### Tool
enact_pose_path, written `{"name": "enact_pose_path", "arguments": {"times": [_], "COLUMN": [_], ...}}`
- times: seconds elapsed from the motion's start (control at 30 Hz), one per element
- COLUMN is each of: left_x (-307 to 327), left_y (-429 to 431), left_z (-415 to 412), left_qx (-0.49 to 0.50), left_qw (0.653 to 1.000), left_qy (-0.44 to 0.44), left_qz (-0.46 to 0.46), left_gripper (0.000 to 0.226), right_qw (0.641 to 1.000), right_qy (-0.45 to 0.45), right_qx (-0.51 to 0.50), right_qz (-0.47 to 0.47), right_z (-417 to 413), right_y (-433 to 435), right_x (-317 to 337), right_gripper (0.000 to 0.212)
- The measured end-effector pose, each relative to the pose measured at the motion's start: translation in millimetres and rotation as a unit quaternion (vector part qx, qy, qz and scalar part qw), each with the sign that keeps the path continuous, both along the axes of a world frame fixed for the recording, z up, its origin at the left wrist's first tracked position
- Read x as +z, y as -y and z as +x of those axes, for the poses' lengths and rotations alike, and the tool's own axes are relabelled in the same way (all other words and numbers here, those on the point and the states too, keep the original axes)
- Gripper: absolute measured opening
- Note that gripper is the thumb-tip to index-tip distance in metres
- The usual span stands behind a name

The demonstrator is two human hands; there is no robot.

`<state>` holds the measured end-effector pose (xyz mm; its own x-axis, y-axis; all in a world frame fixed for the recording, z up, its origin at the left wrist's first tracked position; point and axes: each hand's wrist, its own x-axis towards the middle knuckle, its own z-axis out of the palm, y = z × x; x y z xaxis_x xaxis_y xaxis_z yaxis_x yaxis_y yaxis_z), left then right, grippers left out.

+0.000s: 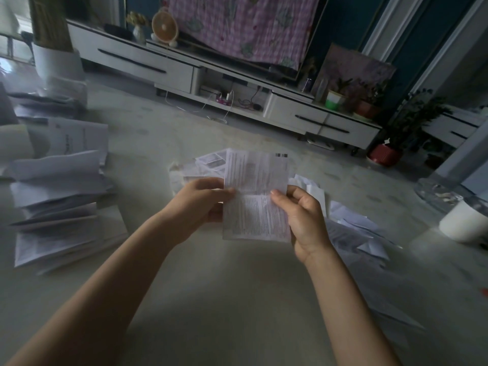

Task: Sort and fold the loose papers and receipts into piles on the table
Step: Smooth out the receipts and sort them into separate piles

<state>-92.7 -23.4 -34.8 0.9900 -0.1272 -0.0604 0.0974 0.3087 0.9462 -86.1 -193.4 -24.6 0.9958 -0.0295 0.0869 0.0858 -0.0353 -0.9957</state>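
While both hands hover above the pale worktop [211, 299], the left hand [196, 204] and right hand [303, 215] each pinch a side edge of a creased white printed receipt [254, 196]. A stack of folded white papers [60, 202] lies at left; loose white slips [353, 228] scatter at right.

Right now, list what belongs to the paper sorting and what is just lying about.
Job: printed white creased sheet pinched between left hand and right hand; stack of folded white papers on the left; loose white slips scattered right.
Lying about: white cylindrical jar; round orange desk fan; red plant pot.
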Motion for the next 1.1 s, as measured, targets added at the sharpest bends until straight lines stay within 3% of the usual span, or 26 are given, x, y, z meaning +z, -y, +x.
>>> {"name": "enact_pose_path", "arguments": {"times": [0.23, 0.4, 0.5, 0.57, 0.73, 0.87, 0.93, 1.1], "left_x": [1.9, 6.9, 2.8, -0.7, -5.5, -7.1, -7.9, -11.9], "left_y": [-1.6, 3.1, 6.5, 9.9, 8.1, 8.5, 9.2, 8.9], "left_z": [0.7, -0.5, -3.7, -5.0, -3.7, -0.9, 0.0, 2.5], "left_qx": [0.027, 0.003, -0.066, -0.043, 0.018, 0.036, 0.046, 0.044], "left_qw": [1.000, 0.993, 0.995, 0.998, 0.999, 0.999, 0.999, 0.996], "left_qy": [-0.004, -0.070, -0.059, -0.054, -0.028, -0.001, 0.008, 0.040], "left_qz": [0.006, -0.096, -0.037, -0.004, -0.002, -0.001, 0.013, 0.073], "left_gripper": [0.028, 0.019, 0.023, 0.012, 0.012, 0.012, 0.011, 0.025], "right_qw": [0.999, 0.999, 0.996, 0.997, 0.997, 0.992, 0.991, 0.995], "right_qy": [-0.024, 0.036, 0.081, 0.081, -0.035, -0.081, -0.064, -0.019], "right_qx": [0.027, 0.008, -0.002, 0.003, 0.019, 0.095, 0.113, 0.079], "right_qz": [0.019, 0.008, -0.025, -0.020, 0.070, 0.023, 0.017, -0.060], "right_z": [5.5, 4.9, 4.5, 4.5, 7.3, 4.5, 3.4, 0.2], "right_y": [2.7, 2.9, 1.6, 0.5, 5.0, 7.6, 5.4, 3.2], "right_x": [-3.9, -7.3, -6.7, -5.2, -1.2, -2.1, -3.8, -3.0], "right_gripper": [0.024, 0.039, 0.039, 0.039, 0.023, 0.015, 0.026, 0.026]}}
